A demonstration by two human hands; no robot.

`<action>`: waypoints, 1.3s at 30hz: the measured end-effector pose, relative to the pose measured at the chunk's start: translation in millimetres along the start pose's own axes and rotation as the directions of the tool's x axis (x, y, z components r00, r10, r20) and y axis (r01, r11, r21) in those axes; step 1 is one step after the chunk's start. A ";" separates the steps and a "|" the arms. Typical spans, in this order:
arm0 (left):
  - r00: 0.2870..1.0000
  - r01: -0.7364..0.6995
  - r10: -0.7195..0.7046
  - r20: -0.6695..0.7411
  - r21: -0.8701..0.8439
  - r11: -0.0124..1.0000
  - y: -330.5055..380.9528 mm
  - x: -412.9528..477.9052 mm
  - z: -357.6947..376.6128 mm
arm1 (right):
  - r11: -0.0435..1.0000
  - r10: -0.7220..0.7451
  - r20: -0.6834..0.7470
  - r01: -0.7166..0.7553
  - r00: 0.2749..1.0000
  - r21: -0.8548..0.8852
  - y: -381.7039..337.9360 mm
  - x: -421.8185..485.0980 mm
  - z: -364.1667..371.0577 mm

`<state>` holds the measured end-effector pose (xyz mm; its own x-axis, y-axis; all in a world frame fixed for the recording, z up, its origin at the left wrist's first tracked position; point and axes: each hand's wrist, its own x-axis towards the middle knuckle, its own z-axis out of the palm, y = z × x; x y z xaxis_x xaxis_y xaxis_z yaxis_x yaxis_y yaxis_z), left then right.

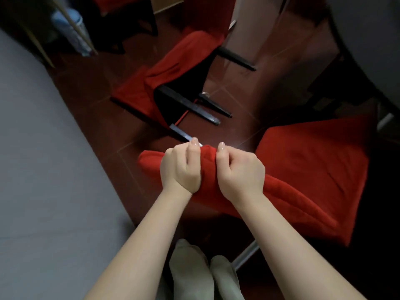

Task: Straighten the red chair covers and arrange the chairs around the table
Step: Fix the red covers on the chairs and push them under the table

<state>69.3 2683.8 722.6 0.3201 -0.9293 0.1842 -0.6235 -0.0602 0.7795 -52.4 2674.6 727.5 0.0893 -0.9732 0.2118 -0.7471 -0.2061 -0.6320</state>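
Red cloth, the chair cover point(290, 195), sits bunched over the top of the nearest chair's backrest, just below the middle of the view. Both hands grip it side by side. The left hand point(180, 167) has its fingers curled round the fold, thumb laid along the top and pointing to twelve o'clock. The right hand point(240, 169) clenches the cloth the same way just beside it, at its three o'clock, with a narrow strip of red showing between the two fists. The red seat point(313, 161) of this chair spreads out at three o'clock from the hands.

At twelve o'clock from the hands a second chair point(173, 68) lies tipped over on the dark red tiled floor point(249, 94), its cover rumpled, its black underside showing and its black legs point(207, 112) pointing toward four o'clock. A pale grey surface point(43, 169) fills the nine o'clock side; whether it is the table cannot be told. Another grey curved edge point(368, 40) shows at two o'clock. Pale shoes point(190, 267) stand at six o'clock, and a blurred blue bottle point(69, 24) is at eleven o'clock
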 end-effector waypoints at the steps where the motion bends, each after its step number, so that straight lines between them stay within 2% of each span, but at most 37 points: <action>1: 0.999 -0.030 0.029 0.036 0.010 1.000 13.5 1.0 1.6 | 1.000 0.016 -0.033 -0.015 0.999 0.010 3.0 -0.4 -11.7; 4: 0.993 -0.099 0.096 0.072 0.036 0.994 51.1 -1.4 10.4 | 0.997 0.055 -0.121 -0.048 0.991 0.055 14.3 -4.1 -45.5; 8: 0.982 -0.156 0.146 0.122 0.080 0.984 90.5 -17.7 22.5 | 0.998 0.032 -0.230 -0.020 0.973 0.054 30.6 -14.7 -84.5; 12: 0.971 -0.195 0.177 0.160 0.108 0.975 119.6 -33.4 32.4 | 0.996 0.055 -0.268 -0.036 0.962 0.077 42.9 -25.3 -114.4; 17: 0.949 -0.271 0.244 0.199 0.121 0.955 171.8 -42.1 51.3 | 0.983 0.174 -0.285 -0.146 0.943 0.115 64.0 -34.3 -161.6; 20: 0.935 -0.322 0.295 0.196 0.121 0.939 210.2 -45.0 68.0 | 0.951 0.282 -0.342 -0.216 0.896 0.220 76.5 -35.0 -195.6; 28: 0.850 -0.494 0.448 0.279 0.126 0.860 274.5 -71.6 103.2 | 0.873 0.432 -0.426 -0.250 0.795 0.419 107.1 -57.1 -255.5; 32: 0.789 -0.571 0.504 0.351 0.118 0.812 295.7 -86.7 110.7 | 0.844 0.475 -0.517 -0.204 0.712 0.496 118.4 -76.9 -266.2; 36: 0.666 -0.707 0.647 0.372 0.038 0.706 312.2 -107.0 115.7 | 0.794 0.543 -0.589 -0.138 0.599 0.592 130.0 -108.5 -261.2; 39: 0.554 -0.786 0.721 0.416 -0.024 0.618 321.7 -126.5 121.8 | 0.660 0.720 -0.583 -0.111 0.376 0.743 132.8 -133.6 -254.0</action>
<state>-258.6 2737.6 877.1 -0.5690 -0.7100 0.4149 -0.6195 0.7019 0.3515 -330.9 2803.0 804.7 -0.8883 -0.4554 0.0589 -0.0131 -0.1032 -0.9946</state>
